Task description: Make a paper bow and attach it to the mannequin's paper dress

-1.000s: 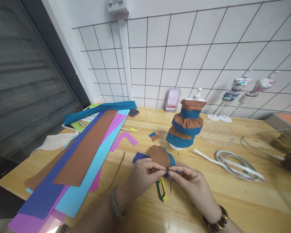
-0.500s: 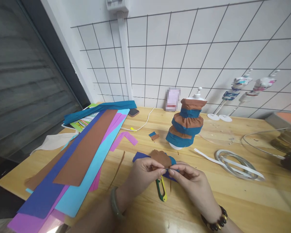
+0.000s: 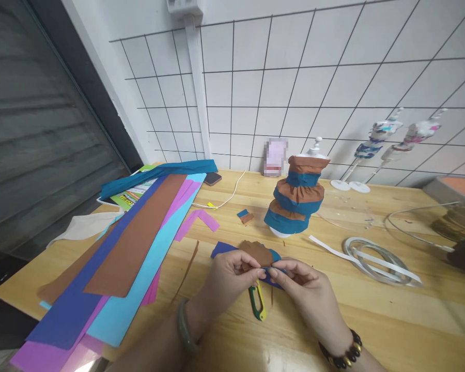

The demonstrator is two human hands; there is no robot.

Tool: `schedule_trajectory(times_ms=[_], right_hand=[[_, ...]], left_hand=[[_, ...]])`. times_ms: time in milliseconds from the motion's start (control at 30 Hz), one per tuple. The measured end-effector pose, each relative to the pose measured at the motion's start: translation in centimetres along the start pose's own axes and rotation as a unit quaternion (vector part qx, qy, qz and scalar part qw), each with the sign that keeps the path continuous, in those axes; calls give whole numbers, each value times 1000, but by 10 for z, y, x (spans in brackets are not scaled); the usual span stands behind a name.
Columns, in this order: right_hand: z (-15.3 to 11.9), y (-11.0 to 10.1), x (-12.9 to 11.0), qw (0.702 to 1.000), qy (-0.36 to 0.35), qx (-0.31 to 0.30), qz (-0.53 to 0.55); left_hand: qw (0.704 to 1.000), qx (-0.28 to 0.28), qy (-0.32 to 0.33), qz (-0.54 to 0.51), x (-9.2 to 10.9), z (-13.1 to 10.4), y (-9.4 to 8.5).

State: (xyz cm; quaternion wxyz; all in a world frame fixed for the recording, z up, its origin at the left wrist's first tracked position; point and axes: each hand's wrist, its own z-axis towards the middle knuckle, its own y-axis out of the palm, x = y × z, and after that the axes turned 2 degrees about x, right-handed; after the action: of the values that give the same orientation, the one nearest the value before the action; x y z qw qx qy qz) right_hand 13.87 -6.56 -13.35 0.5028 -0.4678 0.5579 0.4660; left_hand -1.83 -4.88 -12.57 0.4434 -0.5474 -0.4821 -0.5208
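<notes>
My left hand (image 3: 232, 276) and my right hand (image 3: 304, 289) meet at the middle of the wooden table, thumbs and forefingers pinched close together. Between them they grip the lower edge of a gathered brown paper piece (image 3: 258, 253), which has a teal part (image 3: 275, 254) at its right. A dark blue paper strip (image 3: 221, 249) lies beneath, partly covered by the hands. Just below the fingertips is a green and yellow cutter (image 3: 260, 307), its upper end hidden. Behind the hands stands a small dress form (image 3: 299, 194) wrapped in brown and teal paper.
Long coloured paper sheets (image 3: 139, 237) cover the left of the table (image 3: 372, 330). At the right lies a coiled white strip (image 3: 380, 261). Two small figures on stands (image 3: 377, 137) are at the back right, and a phone (image 3: 213, 179) lies near the wall.
</notes>
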Motion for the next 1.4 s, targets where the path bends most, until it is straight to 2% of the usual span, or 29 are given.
schedule_trajectory(times_ms=[200,500,733,933,1100,1267,1400], right_hand=[[1,0,3,1000,21,-9,16],[0,1,0,996,3,-24,83],[1,2,-1,997,15,-34,64],[3,1,-3,996,55,-25,63],[5,-3,-3,994,93,-20,57],[5,-6,-2,990,108,-57,70],[3,-2,0,987,99,-95,86]], left_hand=[[1000,-7,-3,-10,0,0,0],[997,-11,-23,-75,1,0,2],[995,-33,-41,-86,-1,4,-1],[995,-14,-65,-78,1,5,-2],[993,-23,-76,-84,-1,7,-6],[994,-18,-70,-84,-2,7,-8],[994,-35,-69,-73,-5,6,-5]])
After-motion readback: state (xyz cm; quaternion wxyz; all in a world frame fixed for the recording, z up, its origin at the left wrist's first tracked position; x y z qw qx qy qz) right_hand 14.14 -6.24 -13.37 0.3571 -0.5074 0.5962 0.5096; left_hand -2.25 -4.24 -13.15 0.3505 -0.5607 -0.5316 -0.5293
